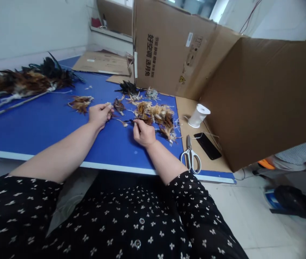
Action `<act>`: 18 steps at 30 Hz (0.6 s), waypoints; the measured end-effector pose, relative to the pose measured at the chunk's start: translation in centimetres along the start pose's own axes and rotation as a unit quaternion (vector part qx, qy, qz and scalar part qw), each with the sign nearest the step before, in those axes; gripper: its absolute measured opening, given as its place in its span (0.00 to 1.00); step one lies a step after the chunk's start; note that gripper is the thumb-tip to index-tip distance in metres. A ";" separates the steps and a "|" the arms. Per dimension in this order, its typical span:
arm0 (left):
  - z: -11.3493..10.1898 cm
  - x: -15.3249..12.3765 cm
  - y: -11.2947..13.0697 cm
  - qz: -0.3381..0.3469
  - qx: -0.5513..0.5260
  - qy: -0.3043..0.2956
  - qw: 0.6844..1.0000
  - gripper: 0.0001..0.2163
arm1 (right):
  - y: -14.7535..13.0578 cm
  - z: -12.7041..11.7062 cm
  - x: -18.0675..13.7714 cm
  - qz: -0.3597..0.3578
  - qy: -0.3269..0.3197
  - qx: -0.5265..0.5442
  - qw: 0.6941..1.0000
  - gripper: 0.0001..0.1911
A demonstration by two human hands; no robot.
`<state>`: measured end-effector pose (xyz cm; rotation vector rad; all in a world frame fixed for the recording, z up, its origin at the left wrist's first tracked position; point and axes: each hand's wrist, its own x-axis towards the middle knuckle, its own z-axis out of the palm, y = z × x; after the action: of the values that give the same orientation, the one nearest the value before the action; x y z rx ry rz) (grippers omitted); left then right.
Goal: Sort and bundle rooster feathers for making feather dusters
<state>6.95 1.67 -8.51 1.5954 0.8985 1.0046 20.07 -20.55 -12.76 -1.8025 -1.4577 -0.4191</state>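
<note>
My left hand (98, 116) is closed in a pinch over the blue table (61, 133), with brown feathers (112, 113) poking out by its fingertips. My right hand (145, 133) is also closed, fingertips together beside a small dark tuft; what they hold is too small to make out. Just beyond it spreads a loose pile of tan and brown feathers (155, 111). Behind the hands lie a small brown feather bunch (119, 105), a black feather bunch (128, 88) and a grey speckled bunch (152, 94). Left of my left hand rests another brown bunch (80, 104).
White-handled scissors (190, 158), a black phone (207, 145) and a white thread spool (199, 116) are on the right. Cardboard panels (166, 50) wall off the back and right. Long feathered stalks (31, 84) lie at the left.
</note>
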 end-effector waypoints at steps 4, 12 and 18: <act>0.5 0.0 0.1 0.010 0.002 0.000 1.000 0.10 | 0.3 0.1 0.3 0.007 -0.004 -0.009 1.000 0.21; 1.4 -0.8 0.8 0.026 0.011 -0.013 1.000 0.12 | 0.5 0.4 0.7 0.009 -0.002 -0.014 1.000 0.20; 1.4 -1.0 1.1 0.023 0.007 -0.017 1.000 0.12 | 0.7 0.3 0.7 0.011 -0.008 -0.012 1.000 0.20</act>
<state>7.89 0.00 -7.81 1.6464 0.8497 1.0033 20.84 -19.88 -12.75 -1.8419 -1.4484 -0.4134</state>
